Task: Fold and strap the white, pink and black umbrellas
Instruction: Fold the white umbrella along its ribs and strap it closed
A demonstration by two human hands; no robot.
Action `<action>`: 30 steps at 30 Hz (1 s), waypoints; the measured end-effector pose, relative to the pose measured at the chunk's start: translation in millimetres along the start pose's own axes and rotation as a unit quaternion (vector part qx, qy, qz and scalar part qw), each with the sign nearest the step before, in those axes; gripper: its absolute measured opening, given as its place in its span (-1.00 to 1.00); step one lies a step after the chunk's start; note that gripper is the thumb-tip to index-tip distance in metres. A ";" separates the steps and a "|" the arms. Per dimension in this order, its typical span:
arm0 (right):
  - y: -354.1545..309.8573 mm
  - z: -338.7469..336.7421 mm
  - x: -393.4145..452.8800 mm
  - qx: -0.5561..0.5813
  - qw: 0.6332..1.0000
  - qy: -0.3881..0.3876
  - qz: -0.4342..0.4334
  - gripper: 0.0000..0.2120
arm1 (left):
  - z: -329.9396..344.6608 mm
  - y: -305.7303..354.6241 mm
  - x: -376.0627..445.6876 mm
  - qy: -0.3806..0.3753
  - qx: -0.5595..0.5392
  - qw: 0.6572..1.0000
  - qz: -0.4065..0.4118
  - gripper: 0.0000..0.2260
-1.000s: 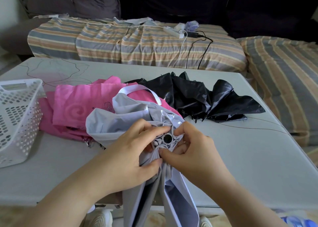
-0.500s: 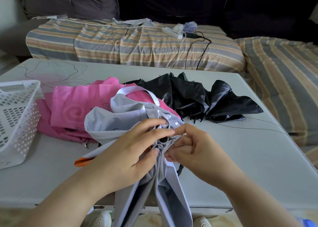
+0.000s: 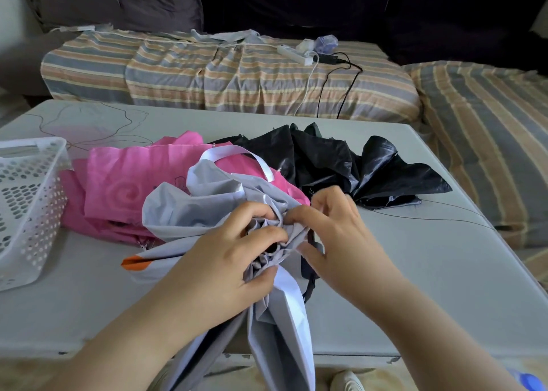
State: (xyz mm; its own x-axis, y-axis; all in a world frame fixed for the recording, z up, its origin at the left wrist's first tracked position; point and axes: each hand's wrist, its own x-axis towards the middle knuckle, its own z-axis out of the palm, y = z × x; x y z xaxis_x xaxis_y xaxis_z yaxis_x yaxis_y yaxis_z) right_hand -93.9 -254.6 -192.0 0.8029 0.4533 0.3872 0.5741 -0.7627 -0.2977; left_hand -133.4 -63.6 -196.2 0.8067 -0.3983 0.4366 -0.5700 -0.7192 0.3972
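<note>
The white umbrella (image 3: 189,209) lies crumpled at the table's near middle, its cloth hanging over the front edge and its white strap looping up behind. My left hand (image 3: 225,260) grips the gathered folds around its top from the left. My right hand (image 3: 341,230) pinches the bunched cloth from the right, fingertips meeting the left hand's. The pink umbrella (image 3: 124,183) lies loose behind and left of it. Further right at the back, the black umbrella (image 3: 341,165) is spread unfolded.
A white perforated basket (image 3: 26,206) stands at the table's left edge. The grey table (image 3: 415,287) is bare on the right. Behind it is a striped sofa (image 3: 207,73) with a power strip (image 3: 296,54) and cables. Thin threads lie on the tabletop.
Both hands have closed over the white umbrella's top, hiding the black cap seen a second ago. The cloth is bunched tighter and an orange tip now shows at its left.
</note>
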 end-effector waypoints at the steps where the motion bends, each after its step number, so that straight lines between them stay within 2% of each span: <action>1: 1.5 1.6 2.3 -0.023 0.999 0.025 -0.019 -0.82 | 0.1 0.1 0.0 0.003 0.008 1.000 0.003 -0.74; 4: 7.2 -3.4 6.1 -0.050 0.993 0.040 -0.101 -0.79 | -0.5 0.1 0.6 0.014 0.015 1.000 0.004 -0.75; 6: 5.6 -8.1 3.3 -0.070 0.990 0.025 -0.118 -0.82 | -2.4 -2.2 1.4 0.023 -0.002 1.000 0.002 -0.76; 11: -0.1 -10.2 -8.2 -0.073 0.996 -0.012 -0.051 -0.93 | -7.3 -6.6 3.4 0.006 -0.027 1.000 0.010 -0.76; 14: 5.2 -10.5 -12.3 -0.052 0.997 -0.042 -0.041 -0.76 | -7.8 -6.3 3.4 0.009 -0.026 0.999 0.018 -0.78; 17: 14.9 -3.0 -9.5 -0.105 0.992 -0.059 -0.042 -0.63 | -5.4 -4.0 3.8 0.004 -0.015 0.999 0.032 -0.80; 19: 17.4 -2.1 -7.9 -0.103 0.992 -0.060 -0.032 -0.65 | -3.1 -1.1 4.0 -0.001 -0.007 0.999 0.041 -0.81; 23: 12.3 -27.8 -7.2 -0.023 0.997 -0.069 0.026 -0.66 | -0.5 0.9 5.1 -0.004 -0.010 0.999 0.042 -0.80; 27: 7.4 -35.6 -3.5 -0.008 0.998 -0.066 -0.004 -0.65 | 2.1 -0.5 6.4 0.012 -0.024 0.999 0.039 -0.78; 29: 9.5 -34.5 -3.8 0.031 0.998 -0.054 0.003 -0.74 | 1.8 -1.5 7.3 0.024 -0.038 0.999 0.027 -0.76; 30: 10.5 -32.8 -3.5 0.029 0.997 -0.072 0.004 -0.76 | 1.7 -1.5 7.6 0.028 -0.042 0.998 0.024 -0.75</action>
State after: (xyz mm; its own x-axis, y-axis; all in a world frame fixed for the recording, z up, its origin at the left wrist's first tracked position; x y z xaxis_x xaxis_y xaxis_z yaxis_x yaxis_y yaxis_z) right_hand -95.9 -279.4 -167.9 0.8203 0.5115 0.2560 0.5719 -0.7411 -0.3516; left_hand -126.2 -66.5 -194.8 0.7699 -0.3969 0.4997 -0.6205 -0.6485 0.4409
